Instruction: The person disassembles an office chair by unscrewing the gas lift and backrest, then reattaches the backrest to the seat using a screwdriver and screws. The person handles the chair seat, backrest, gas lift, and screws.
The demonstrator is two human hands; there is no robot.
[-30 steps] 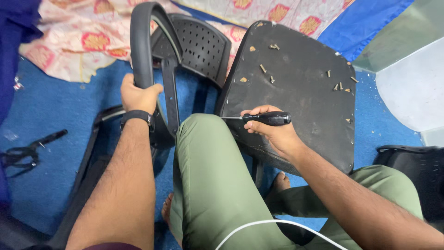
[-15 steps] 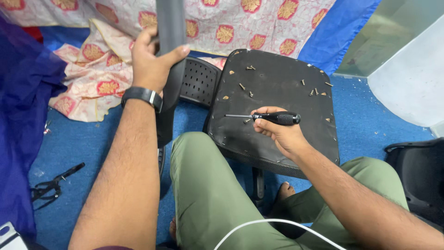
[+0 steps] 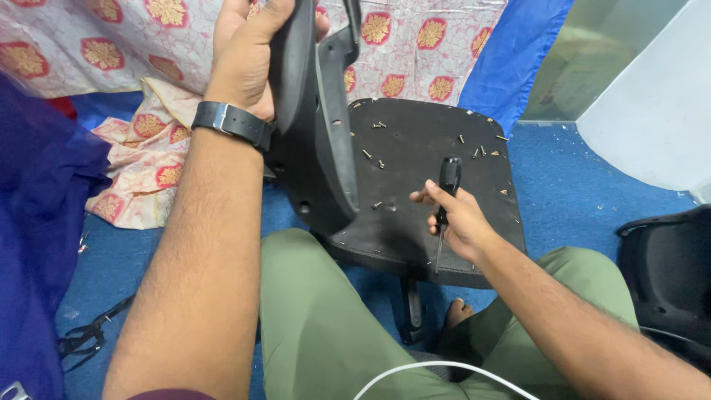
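My left hand [image 3: 248,52], with a black watch on the wrist, grips a black plastic chair part [image 3: 315,141] and holds it raised and upright in front of me. My right hand [image 3: 459,218] holds a black-handled screwdriver [image 3: 446,200] upright, handle up and shaft pointing down, over the near edge of the overturned black chair seat [image 3: 437,185]. Several small screws [image 3: 378,126] lie scattered on that seat. My knees in green trousers [image 3: 318,326] are just below both hands.
Blue carpet [image 3: 578,170] covers the floor. A floral cloth [image 3: 141,163] lies at the left and back, with blue fabric [image 3: 37,222] on the far left. Black scissors [image 3: 92,337] lie at lower left. Another black chair piece [image 3: 666,274] is at the right, and a white cable [image 3: 437,370] crosses my lap.
My left hand has lifted the black chair part higher and closer to me. My right hand has turned the screwdriver from lying sideways to standing upright.
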